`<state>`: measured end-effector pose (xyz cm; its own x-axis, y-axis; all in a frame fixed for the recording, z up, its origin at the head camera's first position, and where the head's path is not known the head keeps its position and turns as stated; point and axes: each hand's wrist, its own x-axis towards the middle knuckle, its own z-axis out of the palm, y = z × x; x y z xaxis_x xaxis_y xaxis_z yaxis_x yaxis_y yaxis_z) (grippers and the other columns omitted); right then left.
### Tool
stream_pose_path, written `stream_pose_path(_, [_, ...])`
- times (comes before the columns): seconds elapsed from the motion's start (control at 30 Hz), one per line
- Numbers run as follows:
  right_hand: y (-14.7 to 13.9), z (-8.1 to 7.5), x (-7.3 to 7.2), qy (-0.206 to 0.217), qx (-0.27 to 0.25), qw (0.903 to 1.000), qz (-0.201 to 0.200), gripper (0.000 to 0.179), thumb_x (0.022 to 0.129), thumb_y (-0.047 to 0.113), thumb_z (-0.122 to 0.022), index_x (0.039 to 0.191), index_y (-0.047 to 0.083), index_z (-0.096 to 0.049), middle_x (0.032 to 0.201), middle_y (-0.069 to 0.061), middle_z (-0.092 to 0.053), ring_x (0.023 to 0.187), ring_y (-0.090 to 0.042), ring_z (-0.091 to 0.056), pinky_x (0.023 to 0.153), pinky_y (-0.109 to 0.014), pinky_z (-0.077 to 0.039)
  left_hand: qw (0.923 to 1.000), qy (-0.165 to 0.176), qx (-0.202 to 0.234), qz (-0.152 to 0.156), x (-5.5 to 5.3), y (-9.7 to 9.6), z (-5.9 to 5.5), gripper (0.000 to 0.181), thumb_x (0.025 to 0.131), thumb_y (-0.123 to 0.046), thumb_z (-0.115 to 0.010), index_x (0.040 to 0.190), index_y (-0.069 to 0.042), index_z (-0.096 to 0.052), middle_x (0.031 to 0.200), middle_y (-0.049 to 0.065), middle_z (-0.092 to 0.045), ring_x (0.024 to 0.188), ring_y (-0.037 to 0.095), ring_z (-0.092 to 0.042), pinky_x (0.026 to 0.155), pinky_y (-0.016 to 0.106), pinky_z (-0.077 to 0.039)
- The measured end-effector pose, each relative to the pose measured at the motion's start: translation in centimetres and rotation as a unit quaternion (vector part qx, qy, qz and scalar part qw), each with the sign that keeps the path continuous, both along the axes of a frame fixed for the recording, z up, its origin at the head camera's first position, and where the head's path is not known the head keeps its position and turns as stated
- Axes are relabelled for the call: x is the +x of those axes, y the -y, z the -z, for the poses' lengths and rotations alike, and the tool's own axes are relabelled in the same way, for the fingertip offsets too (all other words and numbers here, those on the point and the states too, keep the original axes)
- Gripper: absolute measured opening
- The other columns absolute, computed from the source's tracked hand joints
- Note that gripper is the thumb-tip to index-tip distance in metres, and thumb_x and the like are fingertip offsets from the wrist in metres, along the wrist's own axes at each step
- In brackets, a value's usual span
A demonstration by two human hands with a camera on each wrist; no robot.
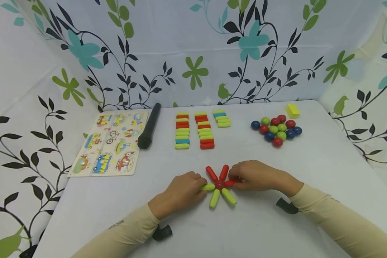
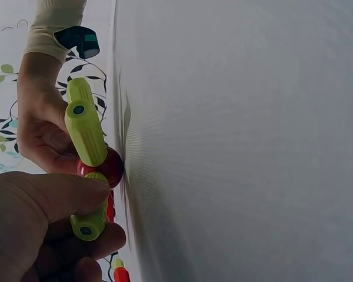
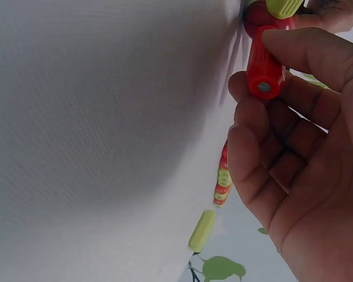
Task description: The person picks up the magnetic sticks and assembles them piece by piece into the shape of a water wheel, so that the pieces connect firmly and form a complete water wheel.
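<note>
A red ball (image 1: 219, 185) lies in the middle of the table with several short magnetic rods set around it like a star. My left hand (image 1: 182, 191) pinches the yellow-green rod (image 2: 89, 224) on the ball's left side between thumb and fingers. On the opposite side, my right hand (image 1: 258, 175) pinches a red rod (image 3: 266, 69), its metal end showing in the right wrist view. Two more red rods (image 1: 224, 172) point away from me. Toward me point two yellow-green rods (image 1: 214, 199), their inner ends at the ball.
Columns of coloured rods (image 1: 182, 130) lie behind the star. Back right are red, green and blue balls (image 1: 282, 127) and a yellow block (image 1: 292, 111). A picture puzzle board (image 1: 108, 145) and a dark tapered cylinder (image 1: 149, 125) lie at left. Patterned cloth hangs behind the white table (image 1: 245, 229).
</note>
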<state>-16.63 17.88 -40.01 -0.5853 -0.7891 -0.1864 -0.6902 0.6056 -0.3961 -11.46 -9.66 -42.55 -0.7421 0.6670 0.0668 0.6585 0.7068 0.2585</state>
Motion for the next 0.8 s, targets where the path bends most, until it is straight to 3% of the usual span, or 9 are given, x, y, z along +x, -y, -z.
stream_pose_path(0.3, [-0.2,-0.1,-0.2,0.007,0.001,1.0000,0.006,0.021,0.089,0.027,-0.079,0.109,0.022,-0.074,0.089,0.016,-0.063,0.081,-0.004,-0.056,0.076,-0.025,-0.053,1.0000,-0.002,0.002,0.001,0.0,0.1,0.0,0.026,0.091,-0.027,-0.078,0.113,-0.014,-0.075,0.092,-0.004,-0.071,0.084,0.009,-0.061,0.070,0.019,-0.054])
stream_pose_path(0.37, [-1.0,-0.6,-0.7,0.000,-0.004,0.9997,0.024,0.024,0.091,0.029,-0.077,0.112,0.020,-0.075,0.093,0.014,-0.066,0.084,-0.005,-0.058,0.077,-0.027,-0.054,1.0000,-0.003,0.003,0.002,0.0,0.1,0.1,0.026,0.091,-0.027,-0.078,0.113,-0.014,-0.075,0.092,-0.005,-0.071,0.083,0.009,-0.061,0.069,0.019,-0.054])
stream_pose_path(0.43, [-2.4,-1.2,-1.8,-0.033,-0.007,0.9973,0.066,0.026,0.092,0.029,-0.076,0.115,0.016,-0.075,0.097,0.010,-0.069,0.086,-0.009,-0.062,0.077,-0.030,-0.055,1.0000,-0.004,0.002,0.002,0.0,0.1,0.1,0.027,0.090,-0.027,-0.079,0.113,-0.014,-0.075,0.092,-0.005,-0.071,0.083,0.008,-0.061,0.069,0.018,-0.053])
stream_pose_path(0.5, [-4.5,-1.8,-3.2,-0.097,0.004,0.9874,0.125,0.027,0.092,0.026,-0.076,0.114,0.011,-0.074,0.099,0.002,-0.072,0.088,-0.016,-0.065,0.076,-0.036,-0.058,1.0000,-0.004,-0.001,0.000,0.0,0.1,0.0,0.027,0.090,-0.028,-0.079,0.113,-0.014,-0.075,0.092,-0.005,-0.071,0.083,0.008,-0.061,0.069,0.018,-0.053])
stream_pose_path(0.57, [-6.7,-2.1,-4.6,-0.157,0.034,0.9674,0.196,0.026,0.092,0.023,-0.076,0.111,0.007,-0.072,0.094,-0.005,-0.071,0.084,-0.022,-0.065,0.070,-0.042,-0.059,1.0000,-0.002,-0.005,-0.004,0.0,0.2,-0.1,0.027,0.090,-0.028,-0.079,0.113,-0.014,-0.075,0.092,-0.005,-0.071,0.082,0.008,-0.061,0.069,0.019,-0.054])
stream_pose_path(0.63, [-8.7,-1.9,-5.8,-0.188,0.077,0.9460,0.252,0.028,0.091,0.025,-0.076,0.110,0.004,-0.070,0.087,-0.008,-0.067,0.078,-0.025,-0.063,0.062,-0.046,-0.058,0.9999,0.003,-0.008,-0.009,0.0,0.2,-0.2,0.026,0.090,-0.027,-0.078,0.112,-0.014,-0.075,0.092,-0.005,-0.071,0.082,0.008,-0.061,0.069,0.019,-0.054])
stream_pose_path(0.7, [-10.2,-1.2,-6.6,-0.186,0.111,0.9343,0.283,0.033,0.092,0.029,-0.075,0.110,0.003,-0.068,0.081,-0.008,-0.062,0.073,-0.025,-0.061,0.056,-0.046,-0.056,0.9998,0.005,-0.011,-0.013,0.0,0.3,-0.2,0.024,0.091,-0.027,-0.078,0.112,-0.014,-0.075,0.092,-0.005,-0.071,0.082,0.009,-0.060,0.068,0.020,-0.053])
stream_pose_path(0.8, [-11.4,-0.1,-7.3,-0.155,0.127,0.9338,0.296,0.041,0.093,0.036,-0.073,0.114,0.001,-0.066,0.078,-0.007,-0.060,0.070,-0.024,-0.059,0.053,-0.045,-0.054,0.9998,0.005,-0.013,-0.014,-0.1,0.4,-0.1,0.022,0.091,-0.026,-0.077,0.109,-0.014,-0.075,0.090,-0.005,-0.070,0.081,0.009,-0.059,0.066,0.020,-0.052])
